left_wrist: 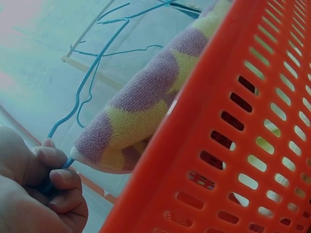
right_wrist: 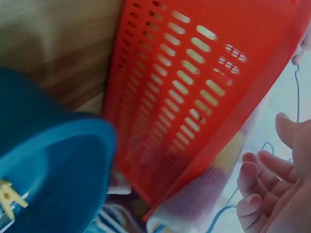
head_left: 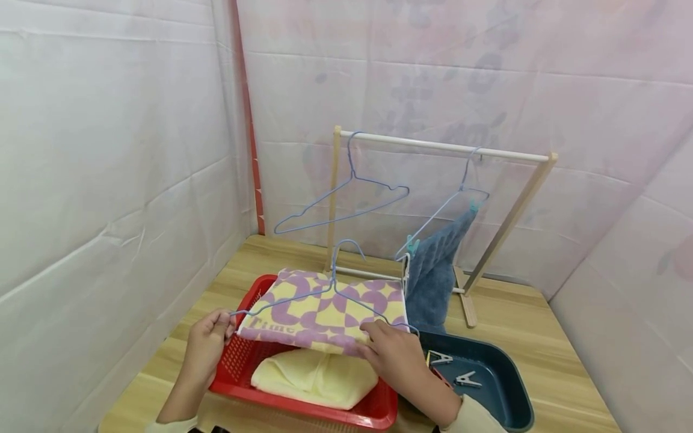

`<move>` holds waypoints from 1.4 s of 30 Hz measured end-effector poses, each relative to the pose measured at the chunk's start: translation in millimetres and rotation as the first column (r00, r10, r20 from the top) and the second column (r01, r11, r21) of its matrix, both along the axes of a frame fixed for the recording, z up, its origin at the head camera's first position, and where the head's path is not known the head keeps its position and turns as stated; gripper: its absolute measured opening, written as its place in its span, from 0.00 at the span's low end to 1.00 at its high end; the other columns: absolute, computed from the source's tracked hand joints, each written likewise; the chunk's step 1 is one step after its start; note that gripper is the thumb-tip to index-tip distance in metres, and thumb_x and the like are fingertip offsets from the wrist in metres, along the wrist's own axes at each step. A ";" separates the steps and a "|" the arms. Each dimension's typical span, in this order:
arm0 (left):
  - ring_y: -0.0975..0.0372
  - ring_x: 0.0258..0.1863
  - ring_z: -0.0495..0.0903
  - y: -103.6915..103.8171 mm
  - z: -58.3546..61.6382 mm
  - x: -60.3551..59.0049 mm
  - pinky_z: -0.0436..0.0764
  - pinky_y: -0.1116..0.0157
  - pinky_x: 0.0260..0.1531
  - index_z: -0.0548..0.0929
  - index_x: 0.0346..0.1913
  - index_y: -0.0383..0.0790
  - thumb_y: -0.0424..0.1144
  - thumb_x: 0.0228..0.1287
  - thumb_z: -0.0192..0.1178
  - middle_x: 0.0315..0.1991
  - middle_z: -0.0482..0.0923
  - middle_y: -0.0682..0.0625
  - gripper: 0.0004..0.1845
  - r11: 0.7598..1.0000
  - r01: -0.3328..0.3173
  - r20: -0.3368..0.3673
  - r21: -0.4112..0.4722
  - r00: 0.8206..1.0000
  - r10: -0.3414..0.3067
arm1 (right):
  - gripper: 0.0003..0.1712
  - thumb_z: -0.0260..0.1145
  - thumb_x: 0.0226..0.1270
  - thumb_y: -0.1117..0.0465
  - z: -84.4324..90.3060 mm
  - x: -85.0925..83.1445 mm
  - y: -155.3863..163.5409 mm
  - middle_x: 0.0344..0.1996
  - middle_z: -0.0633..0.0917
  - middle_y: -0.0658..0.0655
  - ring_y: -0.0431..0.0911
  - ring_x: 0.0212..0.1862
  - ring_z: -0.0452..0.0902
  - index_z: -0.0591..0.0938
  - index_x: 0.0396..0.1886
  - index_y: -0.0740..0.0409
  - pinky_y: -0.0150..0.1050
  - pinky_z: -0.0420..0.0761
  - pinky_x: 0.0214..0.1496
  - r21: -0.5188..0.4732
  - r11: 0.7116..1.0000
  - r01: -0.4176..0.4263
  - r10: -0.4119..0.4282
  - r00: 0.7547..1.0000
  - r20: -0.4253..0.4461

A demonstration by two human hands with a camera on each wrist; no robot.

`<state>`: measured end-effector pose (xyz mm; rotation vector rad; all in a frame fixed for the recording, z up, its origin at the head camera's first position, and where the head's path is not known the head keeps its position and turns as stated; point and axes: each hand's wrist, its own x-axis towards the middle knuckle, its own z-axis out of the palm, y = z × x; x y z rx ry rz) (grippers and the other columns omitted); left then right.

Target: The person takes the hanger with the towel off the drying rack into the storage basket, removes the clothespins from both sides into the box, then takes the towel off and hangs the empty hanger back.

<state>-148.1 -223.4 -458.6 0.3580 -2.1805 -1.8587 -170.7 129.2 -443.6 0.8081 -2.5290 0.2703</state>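
My left hand (head_left: pixel 204 340) grips the left end of a blue wire hanger (head_left: pixel 334 267), its fingers curled round the wire in the left wrist view. A yellow and purple patterned towel (head_left: pixel 325 310) hangs folded over the hanger's lower bar, above a red basket (head_left: pixel 260 397). At the towel's right side is my right hand (head_left: pixel 397 352), touching the towel near its lower edge. In the right wrist view, that hand's fingers (right_wrist: pixel 249 175) are loosely bent, the thumb stands apart, and nothing is held between them. Inside the basket lies a folded pale yellow cloth (head_left: pixel 319 379).
Behind stands a wooden rack with a white bar (head_left: pixel 433 143). A bare blue hanger (head_left: pixel 352 174) hangs at its left; a blue towel (head_left: pixel 433 276) is held by teal clips (head_left: pixel 413 245) on another hanger. A dark blue tub (head_left: pixel 506 388) at right contains several clothespins (head_left: pixel 468 379).
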 end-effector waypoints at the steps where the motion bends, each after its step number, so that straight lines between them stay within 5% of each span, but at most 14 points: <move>1: 0.64 0.30 0.69 0.3 0.4 -0.1 0.73 0.71 0.30 0.75 0.41 0.25 0.38 0.82 0.44 0.26 0.69 0.49 0.17 1.000 0.001 0.001 -0.004 1.000 -0.001 | 0.19 0.78 0.56 0.46 0.5 -0.8 -2.5 0.33 0.84 0.45 0.35 0.24 0.76 0.85 0.44 0.47 0.25 0.67 0.20 0.008 1.000 -0.006 0.006 1.000 0.002; 11: 0.64 0.30 0.69 1.2 3.8 1.1 0.73 0.71 0.30 0.75 0.41 0.24 0.36 0.82 0.43 0.26 0.69 0.49 0.16 1.000 0.009 0.009 -0.003 1.000 -0.009 | 0.18 0.70 0.65 0.42 -2.7 -11.2 -25.1 0.30 0.79 0.48 0.40 0.23 0.75 0.84 0.38 0.52 0.31 0.66 0.18 0.059 0.998 -0.011 0.010 1.000 0.020; 18: 0.64 0.30 0.70 3.9 3.2 1.4 0.73 0.71 0.31 0.74 0.41 0.25 0.35 0.81 0.44 0.26 0.69 0.49 0.15 1.000 0.010 0.005 -0.015 1.000 -0.010 | 0.10 0.70 0.67 0.48 -6.8 -14.8 -36.2 0.26 0.77 0.46 0.37 0.20 0.72 0.84 0.31 0.48 0.29 0.62 0.16 0.134 0.985 -0.109 0.112 0.994 -0.014; 22: 0.64 0.30 0.69 5.5 2.2 1.9 0.74 0.70 0.31 0.74 0.41 0.24 0.36 0.82 0.43 0.26 0.69 0.49 0.16 1.000 0.006 0.010 0.010 1.000 -0.006 | 0.07 0.74 0.64 0.52 -9.1 -12.9 -38.7 0.25 0.76 0.45 0.38 0.17 0.68 0.84 0.30 0.47 0.29 0.57 0.14 0.124 0.983 -0.139 0.152 0.983 -0.099; 28: 0.64 0.29 0.70 7.8 2.3 1.3 0.75 0.69 0.30 0.75 0.41 0.26 0.37 0.82 0.42 0.27 0.69 0.49 0.17 1.000 -0.017 0.013 0.013 1.000 0.017 | 0.07 0.75 0.62 0.58 -7.9 -8.8 -44.9 0.30 0.78 0.47 0.39 0.17 0.69 0.83 0.34 0.51 0.30 0.67 0.16 0.110 0.972 -0.209 0.228 0.952 -0.204; 36: 0.64 0.26 0.70 11.1 2.8 -2.3 0.75 0.69 0.28 0.75 0.40 0.27 0.36 0.82 0.42 0.26 0.69 0.49 0.16 0.998 -0.063 -0.005 0.016 0.998 0.063 | 0.11 0.74 0.62 0.61 -8.6 0.0 -47.2 0.40 0.80 0.47 0.37 0.26 0.72 0.83 0.42 0.51 0.26 0.74 0.25 0.186 0.936 -0.299 0.321 0.941 -0.104; 42: 0.65 0.25 0.69 13.8 3.8 -4.8 0.74 0.70 0.26 0.75 0.40 0.25 0.36 0.82 0.42 0.26 0.69 0.50 0.17 0.996 -0.089 -0.004 0.016 0.996 0.089 | 0.16 0.73 0.62 0.66 -4.9 6.3 -44.9 0.47 0.78 0.47 0.38 0.38 0.74 0.83 0.48 0.48 0.24 0.79 0.43 0.230 0.878 -0.420 0.419 0.906 0.054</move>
